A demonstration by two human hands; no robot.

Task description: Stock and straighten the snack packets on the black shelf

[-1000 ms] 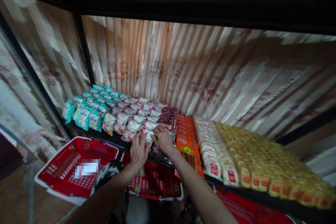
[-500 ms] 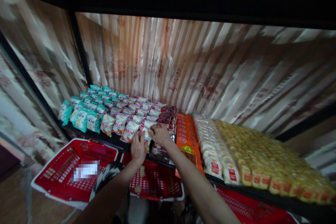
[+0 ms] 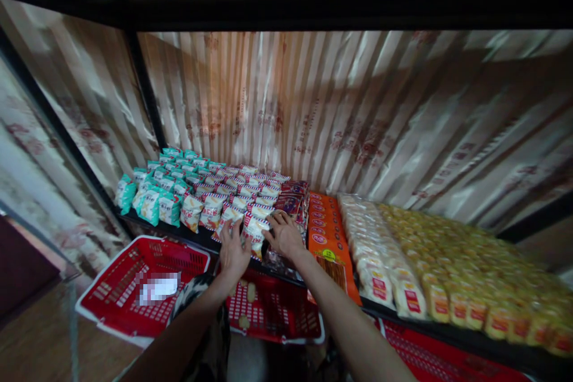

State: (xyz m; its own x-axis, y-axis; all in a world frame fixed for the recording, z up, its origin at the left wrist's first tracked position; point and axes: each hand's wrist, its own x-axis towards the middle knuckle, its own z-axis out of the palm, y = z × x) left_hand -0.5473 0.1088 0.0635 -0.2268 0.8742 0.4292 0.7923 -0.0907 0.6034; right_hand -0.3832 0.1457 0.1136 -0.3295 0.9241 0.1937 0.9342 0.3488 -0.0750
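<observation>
A small white snack bag with a red-and-blue striped top (image 3: 255, 231) stands at the front of the shelf, between my hands. My left hand (image 3: 234, 253) is at its lower left, fingers spread and thumb toward the bag. On the bag's right side, my right hand (image 3: 285, 237) has its fingers apart, and its fingertips appear to touch the edge. Several matching bags (image 3: 210, 209) stand in rows to the left and behind. Dark maroon packets (image 3: 293, 197) lie beyond my right hand, which partly covers them.
Turquoise snack bags (image 3: 169, 209) fill the shelf's left end. Orange packs (image 3: 323, 224), pale wrapped rolls (image 3: 373, 262) and yellow wrapped items (image 3: 447, 256) stand to the right. Below are red baskets (image 3: 102, 286), one (image 3: 299, 310) with small pieces inside. A black post (image 3: 145, 86) rises at left.
Both hands have loosened from around the front white snack bag. Their fingers have spread, and the left hand has drawn slightly away. The bag now stands more visibly, and the camera view has shifted.
</observation>
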